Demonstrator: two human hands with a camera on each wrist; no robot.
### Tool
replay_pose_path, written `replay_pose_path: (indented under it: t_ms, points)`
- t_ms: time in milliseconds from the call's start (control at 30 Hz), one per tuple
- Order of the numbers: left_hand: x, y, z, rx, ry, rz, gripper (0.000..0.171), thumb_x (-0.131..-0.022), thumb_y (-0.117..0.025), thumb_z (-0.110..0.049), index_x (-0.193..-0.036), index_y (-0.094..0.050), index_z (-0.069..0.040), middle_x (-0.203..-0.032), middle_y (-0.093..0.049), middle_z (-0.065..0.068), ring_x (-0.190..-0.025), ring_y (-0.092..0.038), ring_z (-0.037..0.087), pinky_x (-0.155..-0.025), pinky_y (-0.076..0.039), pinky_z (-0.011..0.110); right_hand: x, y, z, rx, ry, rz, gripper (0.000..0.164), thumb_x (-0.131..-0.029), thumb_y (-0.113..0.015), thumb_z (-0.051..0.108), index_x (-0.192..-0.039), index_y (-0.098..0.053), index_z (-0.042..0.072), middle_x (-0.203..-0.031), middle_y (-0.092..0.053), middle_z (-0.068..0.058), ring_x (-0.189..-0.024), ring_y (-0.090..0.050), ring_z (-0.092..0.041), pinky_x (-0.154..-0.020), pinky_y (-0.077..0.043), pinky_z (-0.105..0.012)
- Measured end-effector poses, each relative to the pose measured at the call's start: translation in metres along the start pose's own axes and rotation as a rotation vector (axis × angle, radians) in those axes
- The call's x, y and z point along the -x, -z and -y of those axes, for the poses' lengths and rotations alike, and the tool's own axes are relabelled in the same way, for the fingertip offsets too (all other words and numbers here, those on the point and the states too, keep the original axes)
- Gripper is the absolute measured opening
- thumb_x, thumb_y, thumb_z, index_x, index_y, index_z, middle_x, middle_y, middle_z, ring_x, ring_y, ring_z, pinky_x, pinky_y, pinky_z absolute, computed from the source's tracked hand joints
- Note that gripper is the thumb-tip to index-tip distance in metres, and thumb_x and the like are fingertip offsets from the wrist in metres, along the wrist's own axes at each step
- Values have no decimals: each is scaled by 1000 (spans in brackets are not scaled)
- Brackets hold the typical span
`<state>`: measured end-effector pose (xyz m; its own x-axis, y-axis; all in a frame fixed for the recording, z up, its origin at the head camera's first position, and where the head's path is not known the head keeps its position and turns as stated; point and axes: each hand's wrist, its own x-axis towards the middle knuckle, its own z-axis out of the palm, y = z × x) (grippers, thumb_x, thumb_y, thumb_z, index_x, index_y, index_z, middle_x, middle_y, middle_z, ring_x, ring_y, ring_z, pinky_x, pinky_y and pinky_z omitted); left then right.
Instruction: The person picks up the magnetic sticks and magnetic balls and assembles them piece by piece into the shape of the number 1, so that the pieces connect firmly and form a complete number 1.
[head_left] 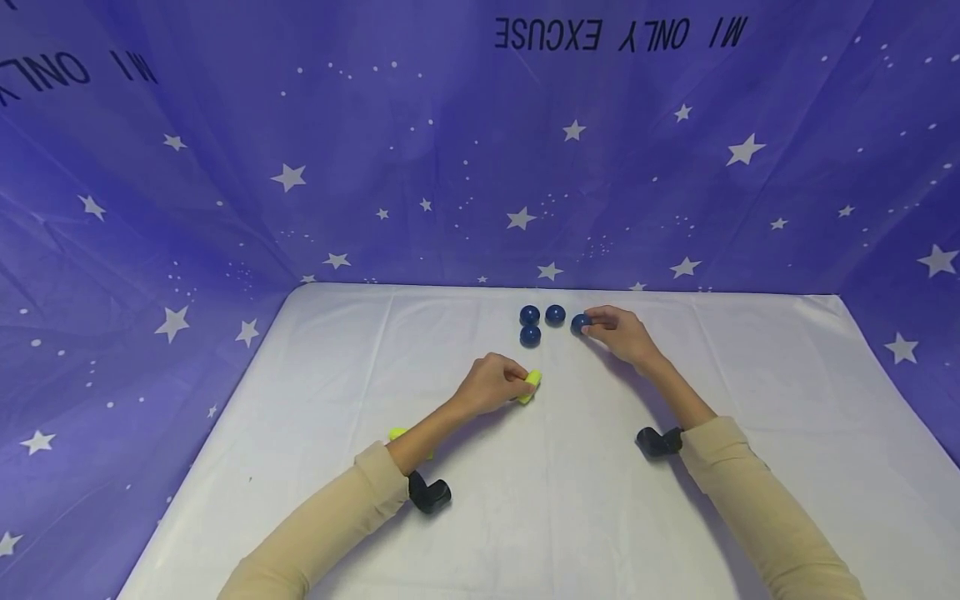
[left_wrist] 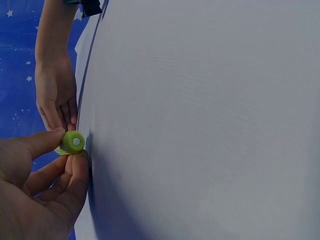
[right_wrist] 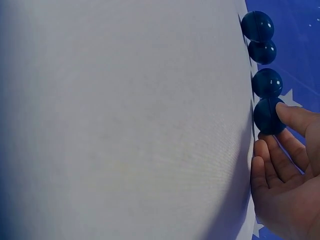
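Near the table's middle, my left hand (head_left: 491,383) pinches a yellow-green piece (head_left: 529,387) between thumb and fingers. In the left wrist view its round end with a pale centre faces the camera, so the piece (left_wrist: 74,142) looks like a short cylinder; its exact kind is unclear. Farther back, my right hand (head_left: 618,333) holds a dark blue ball (head_left: 581,325) with thumb and fingertips. Left of that ball are more blue balls: one alone (head_left: 555,315), then a front ball (head_left: 530,336) and a back ball (head_left: 529,315) close together. Four balls line up in the right wrist view.
Another yellow-green piece (head_left: 397,433) lies partly hidden under the left forearm. Black wrist-worn devices sit under both cuffs, the left device (head_left: 431,495) and the right device (head_left: 658,442). A purple star-printed curtain (head_left: 450,167) stands behind the white tabletop (head_left: 540,517).
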<state>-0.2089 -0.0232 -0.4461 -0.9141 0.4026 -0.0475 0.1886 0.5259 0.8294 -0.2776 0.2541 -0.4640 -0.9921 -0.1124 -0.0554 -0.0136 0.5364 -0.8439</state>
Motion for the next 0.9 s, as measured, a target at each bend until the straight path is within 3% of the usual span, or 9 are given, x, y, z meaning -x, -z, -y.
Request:
replay_pose_path:
  t_ms: [900]
  points:
    - [-20, -18, -12, -29, 2, -54, 18, -86, -79, -15, -97, -78, -2, -77, -71, 0, -63, -57, 7, -55, -43, 19, 8, -1, 4, 13, -13, 24, 45, -97, -68, 22, -135, -57, 1, -130, -61, -22, -125, -53, -38, -103, -43, -50]
